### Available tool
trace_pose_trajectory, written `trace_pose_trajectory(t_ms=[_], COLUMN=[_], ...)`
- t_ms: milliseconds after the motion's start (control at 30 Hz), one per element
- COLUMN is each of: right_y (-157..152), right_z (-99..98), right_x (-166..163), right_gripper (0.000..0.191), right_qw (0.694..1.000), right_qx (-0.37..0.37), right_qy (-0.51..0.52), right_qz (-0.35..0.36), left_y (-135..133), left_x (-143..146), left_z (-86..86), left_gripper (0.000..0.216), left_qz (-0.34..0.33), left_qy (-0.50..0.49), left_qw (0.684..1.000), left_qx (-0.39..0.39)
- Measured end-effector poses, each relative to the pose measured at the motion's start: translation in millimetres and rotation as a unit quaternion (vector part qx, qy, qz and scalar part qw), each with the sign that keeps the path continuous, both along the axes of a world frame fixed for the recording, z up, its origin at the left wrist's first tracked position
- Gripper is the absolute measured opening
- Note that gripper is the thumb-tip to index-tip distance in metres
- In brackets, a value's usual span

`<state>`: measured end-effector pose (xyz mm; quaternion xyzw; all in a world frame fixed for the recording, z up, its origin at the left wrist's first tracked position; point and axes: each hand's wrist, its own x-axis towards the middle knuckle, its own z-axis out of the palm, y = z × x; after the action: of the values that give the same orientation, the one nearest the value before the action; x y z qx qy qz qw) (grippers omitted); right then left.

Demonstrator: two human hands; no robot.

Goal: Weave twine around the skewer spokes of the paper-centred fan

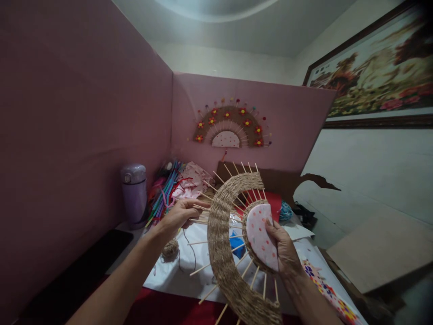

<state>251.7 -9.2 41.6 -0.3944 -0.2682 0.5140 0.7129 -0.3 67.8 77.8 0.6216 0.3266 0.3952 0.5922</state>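
You have the woven fan (pixel 218 230) raised in front of you above the bench (pixel 158 282), its straight side turned to your right and its curve to your left. Your right hand (pixel 286 248) is closed on the spotted half-disc (pixel 259 232) at the fan's centre, thumb pressed over the front face. Your left hand (pixel 181 213) is at the outer stick tips, thumb and forefinger close together — whether that grip actually pinches a stick, you can't tell from here. The sticks (pixel 199 270) run out from the half-disc and through the twine band, with their ends jutting past it.

Below your left hand sits a twine ball (pixel 170 249); a blue piece (pixel 237 245) shows through the gap between band and half-disc. A purple bottle (pixel 134 198) stands at far left, and a flowered fan (pixel 219 116) is up on the pink panel (pixel 287 113) ahead.
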Motion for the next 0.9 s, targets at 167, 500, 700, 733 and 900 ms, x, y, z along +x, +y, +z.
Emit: trace_pose_trajectory(t_ms=[167,500,700,733,900], right_y=[1,1,2,2,1], right_z=[-2.8,-2.9,-5.9,-5.9,-3.3], right_x=[0,-1,1,0,-2], right_gripper=[0.049,0.046,0.046,0.046,0.045], right_qw=[1.0,1.0,1.0,1.0,1.0], right_qx=[0.006,0.005,0.004,0.003,0.0], right_qy=[-0.002,-0.009,-0.012,-0.01,0.008], right_qz=[0.002,0.005,0.003,0.003,0.01], left_y=[1,7,6,6,4], left_x=[-2,-2,3,4,10], left_z=[-0.4,-6.7,-8.8,-9.8,-15.2], left_gripper=[0.03,0.02,0.016,0.016,0.009], left_qz=[0.0,0.003,0.012,0.004,-0.029], left_qy=[-0.019,-0.04,-0.051,-0.071,-0.152], left_qw=[1.0,0.999,0.999,0.997,0.988], left_qx=[-0.015,-0.002,0.014,0.018,-0.016])
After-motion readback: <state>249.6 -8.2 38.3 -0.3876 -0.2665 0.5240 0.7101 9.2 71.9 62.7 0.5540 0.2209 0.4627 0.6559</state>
